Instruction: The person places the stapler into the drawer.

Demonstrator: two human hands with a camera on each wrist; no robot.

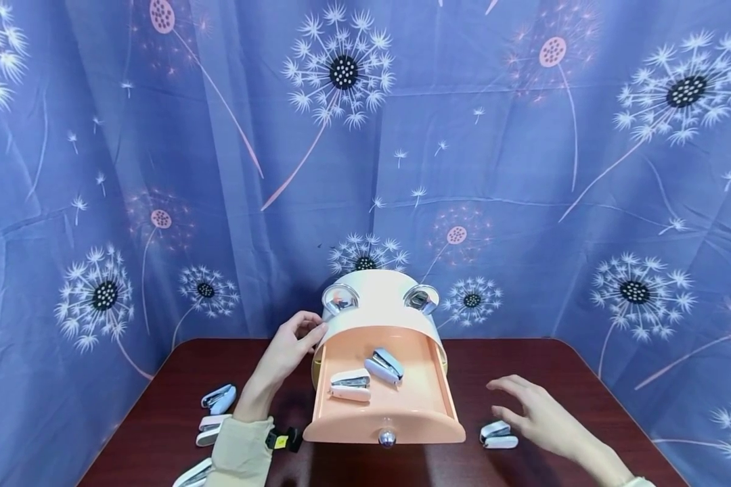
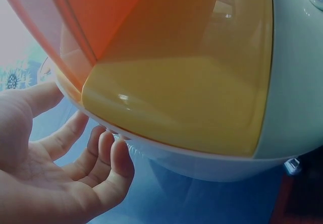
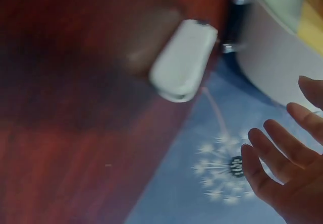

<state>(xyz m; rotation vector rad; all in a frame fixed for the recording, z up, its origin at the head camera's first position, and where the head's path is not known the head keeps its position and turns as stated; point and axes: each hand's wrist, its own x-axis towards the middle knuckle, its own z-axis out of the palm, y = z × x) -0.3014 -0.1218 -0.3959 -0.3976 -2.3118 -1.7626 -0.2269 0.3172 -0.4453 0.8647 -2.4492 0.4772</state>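
A white rounded storage box (image 1: 378,291) with two shiny round eyes stands on the table, its peach drawer (image 1: 414,399) pulled out. Inside the drawer lie a blue stapler (image 1: 385,366) and a white stapler (image 1: 350,385). At the box's left side is my left hand (image 1: 285,353), its fingertips touching the rim; the left wrist view shows relaxed fingers beside the yellow side panel (image 2: 176,103). My right hand (image 1: 539,414) hovers, fingers loosely spread, just above and right of another white stapler (image 1: 498,436) on the table. That stapler appears blurred and apart from the fingers in the right wrist view.
Left of the box, partly behind my left sleeve, lie a blue stapler (image 1: 219,399), a pinkish-white stapler (image 1: 210,431) and a white stapler (image 1: 193,475). The drawer's silver knob (image 1: 386,438) faces me. A blue dandelion-print curtain (image 1: 402,169) surrounds the dark red table (image 1: 499,358).
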